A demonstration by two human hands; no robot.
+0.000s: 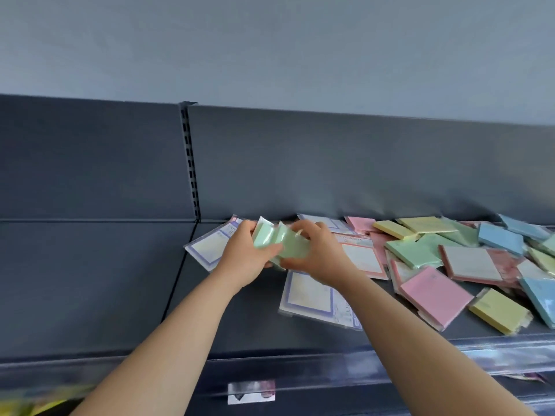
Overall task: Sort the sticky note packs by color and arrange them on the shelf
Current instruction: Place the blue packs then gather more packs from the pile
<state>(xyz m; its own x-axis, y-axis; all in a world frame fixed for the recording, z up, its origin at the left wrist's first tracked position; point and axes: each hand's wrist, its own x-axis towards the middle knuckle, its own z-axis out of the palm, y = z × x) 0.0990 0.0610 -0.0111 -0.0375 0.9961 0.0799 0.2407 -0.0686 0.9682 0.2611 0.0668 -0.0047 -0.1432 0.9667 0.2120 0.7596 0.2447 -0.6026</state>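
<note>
Head view: both hands are up at the dark grey shelf [246,322], sharing a small bunch of green packs [280,244] held just above the shelf floor, near the back panel [330,163]. Left hand [244,255] is closed on the bunch's left side, thumb pressed against the front face, fingers wrapped behind. Right hand [319,253] is clamped on the right side, fingers curled over the top edge, thumb underneath. Exact pack count in the bunch is unclear, the wrappers blur together. Flat on the shelf under and beside the hands are white cards with purple borders [309,298], one sticking out left of the left hand. To the right sits the unsorted pile, packs overlapping at all angles: a pink pack [435,294] in front, a yellow pack [498,310] just right of it near the shelf edge, blue packs [500,238] further back, another green pack [413,253] in the middle. A slotted upright [190,163] splits the back panel left of the hands.
</note>
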